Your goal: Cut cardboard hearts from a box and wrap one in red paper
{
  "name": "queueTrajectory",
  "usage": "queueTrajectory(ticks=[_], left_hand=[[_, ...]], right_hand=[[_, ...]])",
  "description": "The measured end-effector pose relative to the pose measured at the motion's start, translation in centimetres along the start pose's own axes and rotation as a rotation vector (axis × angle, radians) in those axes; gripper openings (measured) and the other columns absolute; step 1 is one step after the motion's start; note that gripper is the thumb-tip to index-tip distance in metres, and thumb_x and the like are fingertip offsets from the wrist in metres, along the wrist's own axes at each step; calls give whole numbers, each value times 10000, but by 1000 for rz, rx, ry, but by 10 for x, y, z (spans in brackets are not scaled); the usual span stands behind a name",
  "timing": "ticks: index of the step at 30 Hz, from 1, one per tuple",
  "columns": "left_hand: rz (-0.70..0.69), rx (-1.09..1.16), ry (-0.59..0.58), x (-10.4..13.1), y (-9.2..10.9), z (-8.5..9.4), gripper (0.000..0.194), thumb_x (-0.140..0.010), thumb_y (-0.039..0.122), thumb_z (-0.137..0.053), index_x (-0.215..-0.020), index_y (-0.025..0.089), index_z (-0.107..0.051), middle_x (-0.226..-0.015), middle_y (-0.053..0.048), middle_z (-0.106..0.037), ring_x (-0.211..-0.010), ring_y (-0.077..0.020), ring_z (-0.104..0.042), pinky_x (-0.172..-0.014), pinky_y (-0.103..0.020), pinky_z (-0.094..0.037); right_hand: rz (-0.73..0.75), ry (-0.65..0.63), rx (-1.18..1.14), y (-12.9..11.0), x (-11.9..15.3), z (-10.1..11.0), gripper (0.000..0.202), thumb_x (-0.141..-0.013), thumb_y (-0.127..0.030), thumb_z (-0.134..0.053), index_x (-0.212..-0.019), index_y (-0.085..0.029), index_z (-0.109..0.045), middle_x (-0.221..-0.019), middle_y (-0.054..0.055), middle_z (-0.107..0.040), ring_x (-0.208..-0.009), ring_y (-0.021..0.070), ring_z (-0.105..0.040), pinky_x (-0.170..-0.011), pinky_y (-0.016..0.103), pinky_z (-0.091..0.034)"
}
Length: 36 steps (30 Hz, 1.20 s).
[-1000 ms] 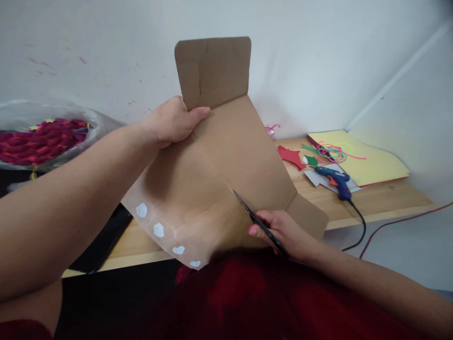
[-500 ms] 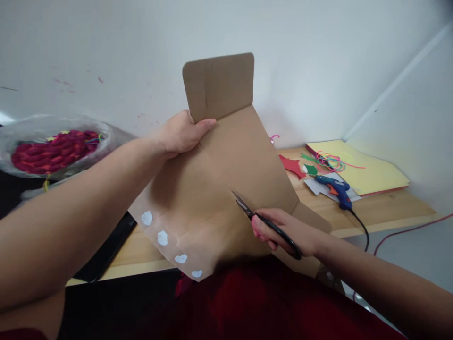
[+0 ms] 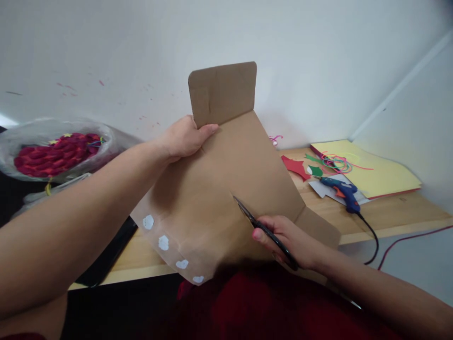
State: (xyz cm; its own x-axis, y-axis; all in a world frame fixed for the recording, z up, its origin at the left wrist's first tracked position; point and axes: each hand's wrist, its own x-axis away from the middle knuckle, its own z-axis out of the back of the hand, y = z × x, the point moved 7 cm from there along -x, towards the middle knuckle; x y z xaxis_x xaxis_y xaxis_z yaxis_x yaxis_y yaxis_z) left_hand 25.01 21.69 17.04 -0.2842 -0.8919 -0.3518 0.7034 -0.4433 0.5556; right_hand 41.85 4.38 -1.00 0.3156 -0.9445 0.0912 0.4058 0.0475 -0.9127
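Clasping the cardboard sheet [image 3: 219,189] near its top flap, the left hand [image 3: 184,138] steadies it while the right hand's [image 3: 290,238] closed grip works scissors [image 3: 264,231] into it.

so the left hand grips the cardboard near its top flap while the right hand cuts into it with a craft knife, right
Not quite: the right hand holds black scissors, not a craft knife. The head view shows this. The left hand does grip the cardboard near its top flap.

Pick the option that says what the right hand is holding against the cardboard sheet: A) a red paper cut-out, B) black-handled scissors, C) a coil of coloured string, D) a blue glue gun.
B: the right hand grips black-handled scissors whose blades bite into the cardboard sheet, while the left hand holds the sheet's upper edge.
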Motion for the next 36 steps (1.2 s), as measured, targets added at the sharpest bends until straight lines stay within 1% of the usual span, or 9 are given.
queueTrajectory(ticks=[3,8,12,15,18,23,26,30,36], left_hand=[[-21,-39,-21,1,2,-2,531,-846,575,-597,-1225,224,-715,-1153,-98,-750,-1160,-335,-668,-1016,-421,-523],[87,-169,10,3,-1,2,544,-822,624,-613,-1167,222,-735,-1106,-103,-747,-1161,-386,-648,-1015,-469,-518],[83,-138,-9,5,2,1,529,-834,624,-595,-1151,225,-737,-1063,-97,-748,-1098,-374,-676,-987,-478,-532],[90,-112,-13,9,5,3,556,-817,644,-603,-1144,216,-738,-982,-104,-750,-1022,-373,-702,-914,-476,-565],[52,-50,-21,12,9,4,564,-814,643,-606,-1180,233,-731,-983,-98,-758,-1023,-358,-712,-896,-446,-577],[-9,53,-39,13,11,1,527,-846,581,-596,-1233,248,-722,-1098,-92,-766,-1081,-328,-710,-940,-424,-564],[-10,39,-26,14,11,2,523,-843,573,-612,-1238,247,-722,-1130,-94,-763,-1096,-329,-705,-954,-423,-554],[0,37,-46,15,12,1,499,-844,587,-611,-1192,253,-737,-1120,-88,-767,-1064,-321,-711,-933,-409,-561],[23,-27,-31,15,15,2,459,-843,576,-612,-1132,248,-752,-1142,-84,-761,-1082,-342,-696,-930,-421,-556]], right_hand=[[-23,17,-1,7,-4,-3,631,-854,-798,-573,-683,-201,-460,-606,-35,-411,-560,100,-369,-494,230,-264],[-69,1,-27,11,0,-5,627,-840,-807,-586,-718,-205,-458,-597,-43,-422,-538,96,-377,-480,225,-275],[-83,-69,8,6,10,-4,622,-921,-808,-450,-818,-196,-487,-656,-17,-499,-568,107,-428,-496,227,-311],[-91,-113,37,1,11,-1,604,-921,-784,-498,-804,-191,-488,-684,-8,-521,-580,108,-454,-505,226,-339],[-88,-150,-13,-5,5,1,577,-923,-757,-533,-815,-191,-499,-692,-15,-523,-561,102,-466,-508,228,-363],[-71,-116,-35,-14,-4,5,574,-945,-741,-507,-811,-184,-520,-651,-18,-518,-533,101,-470,-514,237,-380],[-41,-104,18,-17,-4,4,578,-940,-739,-522,-796,-180,-524,-630,-17,-519,-524,96,-452,-500,234,-342],[26,-75,78,-22,-1,4,624,-948,-774,-453,-742,-186,-488,-661,-5,-519,-549,92,-429,-498,227,-294],[57,-20,65,-24,1,1,674,-902,-842,-432,-684,-204,-445,-590,-22,-446,-543,102,-389,-501,239,-264]])
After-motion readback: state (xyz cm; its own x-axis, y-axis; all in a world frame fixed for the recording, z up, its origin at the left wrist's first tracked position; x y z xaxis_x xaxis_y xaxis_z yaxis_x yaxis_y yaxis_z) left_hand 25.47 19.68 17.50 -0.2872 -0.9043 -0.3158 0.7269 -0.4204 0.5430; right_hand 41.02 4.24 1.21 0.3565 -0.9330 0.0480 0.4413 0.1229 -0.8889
